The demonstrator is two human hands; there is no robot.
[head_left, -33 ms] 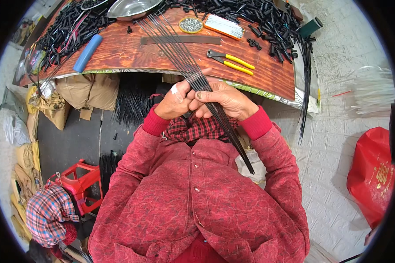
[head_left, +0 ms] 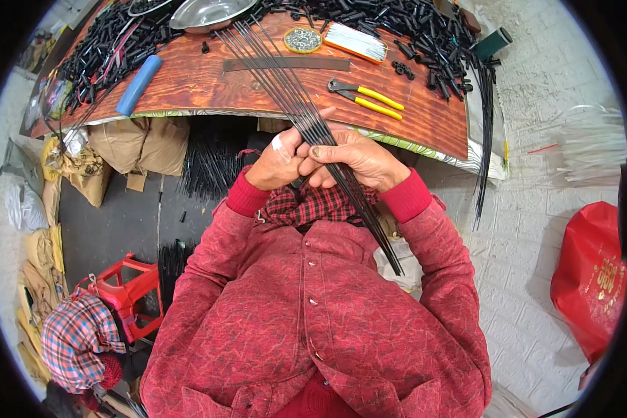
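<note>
A fanned bundle of thin black rods slants from over the table down across my lap. The upper ends spread apart; the lower ends lie close together near my right forearm. My right hand grips the bundle around its middle, thumb pressed on top. From the other side my left hand closes on the same rods, with its fingers partly hidden behind them. White tape is wrapped on a part of the left hand. On the table, to the right of the rods, lie end-cutting pliers with yellow handles.
The brown wooden table carries heaps of black tubular parts, a dish of small metal pieces, an orange-rimmed tray, a metal bowl and a blue roll. A red stool stands at left, a red bag at right.
</note>
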